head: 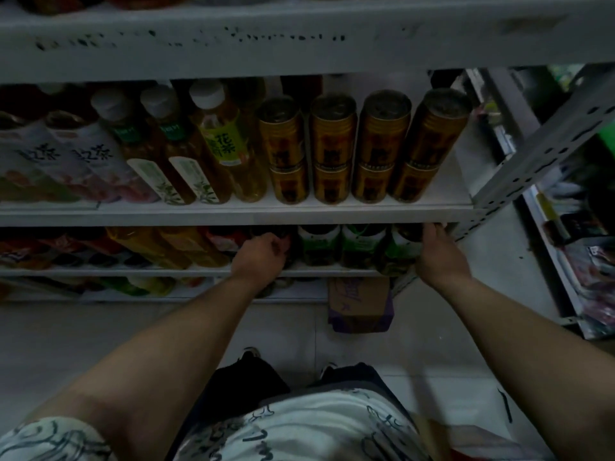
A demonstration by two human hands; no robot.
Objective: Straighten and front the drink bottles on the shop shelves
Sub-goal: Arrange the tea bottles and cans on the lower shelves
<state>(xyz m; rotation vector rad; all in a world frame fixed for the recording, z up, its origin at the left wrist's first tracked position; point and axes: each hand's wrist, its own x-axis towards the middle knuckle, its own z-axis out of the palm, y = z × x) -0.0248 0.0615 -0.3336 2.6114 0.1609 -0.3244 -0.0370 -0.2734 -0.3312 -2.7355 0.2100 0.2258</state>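
**Hands at the lower shelf, right one on the end bottle**

Right hand (436,257) grips the end bottle (399,252). Its fingers curl over the bottle's shoulder from the right, and the palm lies against the bottle's side. This is the rightmost of three green-labelled bottles (362,249) in a row on the lower shelf (133,271). All three stand upright with the long axis vertical, their tops hidden under the shelf above and their labels facing outward. The end bottle's base sits at the shelf's front lip.

The left hand (263,256) reaches in just left of that row, knuckles up. Its fingers bend toward a dark bottle (286,239) directly beyond them (too dim to tell whether they close round it). Two yellow bottles (173,249) stand further left on the same shelf.

On the middle shelf (233,212) the gold cans (332,141) stand in four columns stacked two high, so eight show at the front. To their left stand three white-capped bottles (173,144), then two pink-labelled bottles (96,161). All of these are upright with labels outward.

One cardboard box (359,301) sits on the floor (100,327) below the shelving, between the two forearms.
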